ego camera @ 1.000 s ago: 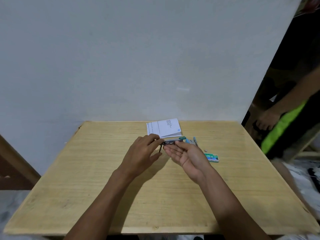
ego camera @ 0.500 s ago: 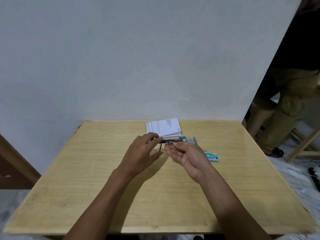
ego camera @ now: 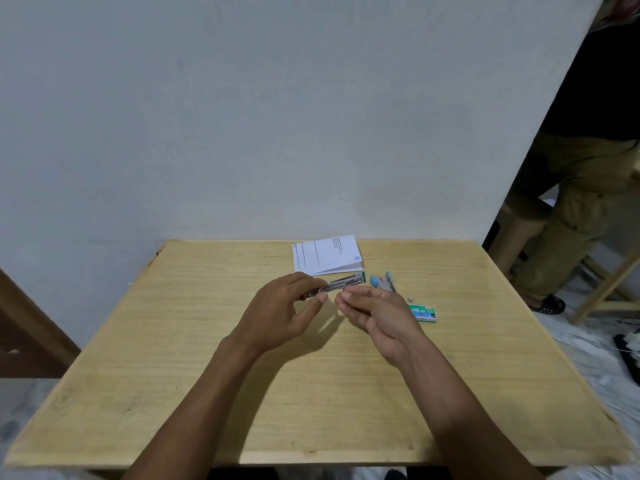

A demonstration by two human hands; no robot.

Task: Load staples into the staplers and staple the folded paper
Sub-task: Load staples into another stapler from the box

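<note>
Left hand (ego camera: 284, 313) palm-down, grip pinching small green-tipped metal stapler (ego camera: 341, 284), right hand (ego camera: 377, 311) palm-up beside it, fingers loosely curled, above wooden worktop (ego camera: 207, 375)

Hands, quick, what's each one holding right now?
Left hand: grips the green stapler.
Right hand: fingers curled beside it; a hold cannot be told.

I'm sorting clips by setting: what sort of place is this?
Probably a plain room, perhaps in a home, set up for desk work: a wooden table against a blank wall, with folded paper, a blue stapler and a staple box on it.
</note>
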